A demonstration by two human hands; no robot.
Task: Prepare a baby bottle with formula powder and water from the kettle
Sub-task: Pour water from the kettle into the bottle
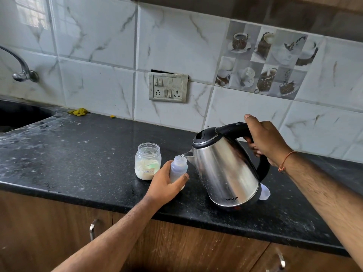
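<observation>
Fingers: left hand point(164, 186) grips bottle point(178, 168), right hand point(265, 140) wraps kettle point(225, 169) handle | cap point(265, 193) half hidden behind kettle | bare tabletop point(78, 154) left of jar point(147, 161)

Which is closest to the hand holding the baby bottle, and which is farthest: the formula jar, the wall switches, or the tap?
From the left hand, in the head view:
1. Formula jar, on the counter just beside the hand, to its left.
2. Wall switches, up on the tiled wall behind.
3. Tap, far left over the sink.
</observation>
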